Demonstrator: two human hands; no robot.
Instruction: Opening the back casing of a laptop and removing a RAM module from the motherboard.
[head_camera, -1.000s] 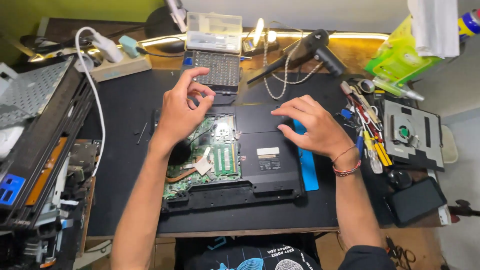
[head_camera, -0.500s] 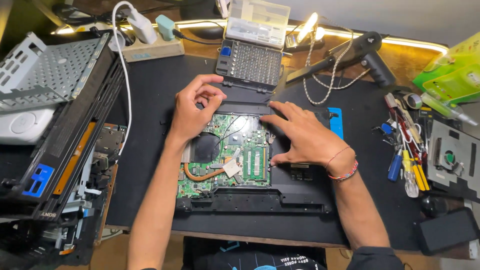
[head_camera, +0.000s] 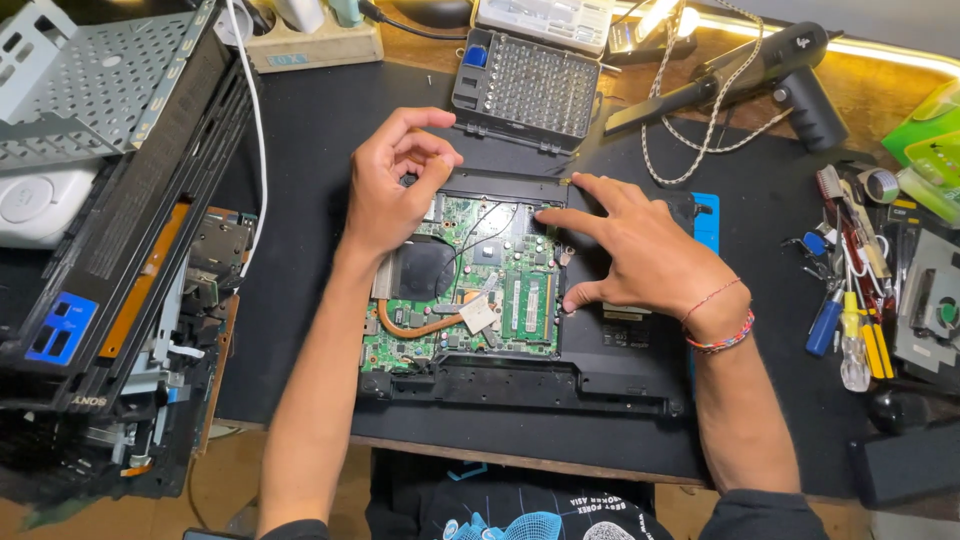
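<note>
- One view only, head-worn, looking steeply down from above the person's chest.
- It faces forward across the black work mat (head_camera: 300, 200), close over the opened laptop (head_camera: 520, 300); no second view shares anything.

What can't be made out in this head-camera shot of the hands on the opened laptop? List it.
- What the left hand pinches: its curled fingers hide it, head view.
- The laptop part under the right hand: covered by palm and fingers.
- Individual bits in the bit case: too small.
- The metal chassis at left: cut off by the frame edge.
- The fan part: cut off at the right edge.
</note>
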